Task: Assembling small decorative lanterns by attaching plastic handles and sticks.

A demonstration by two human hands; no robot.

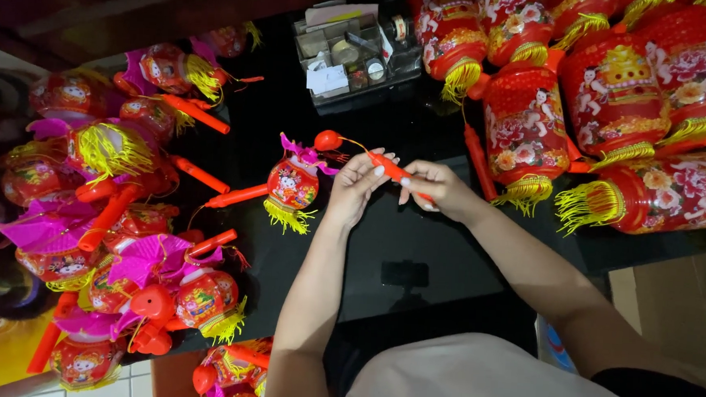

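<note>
surface [415,250]: black, glossy; big lanterns [616,99] right, small ones left.
lantern [292,184]: small, lies just left of the hands; light, thin-skinned, crushable, fringe soft.
stick [398,173]: orange, slim, stiff plastic probably; best grip mid-shaft.
left hand [354,186]: fingers curled, pinching stick's upper end.
right hand [442,187]: closed round lower end.

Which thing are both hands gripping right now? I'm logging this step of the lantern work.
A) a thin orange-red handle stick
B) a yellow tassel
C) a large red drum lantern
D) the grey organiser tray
A: the left hand and right hand pinch the thin orange-red handle stick between them above the black table; its wire leads to the small lantern lying beside it.
</note>
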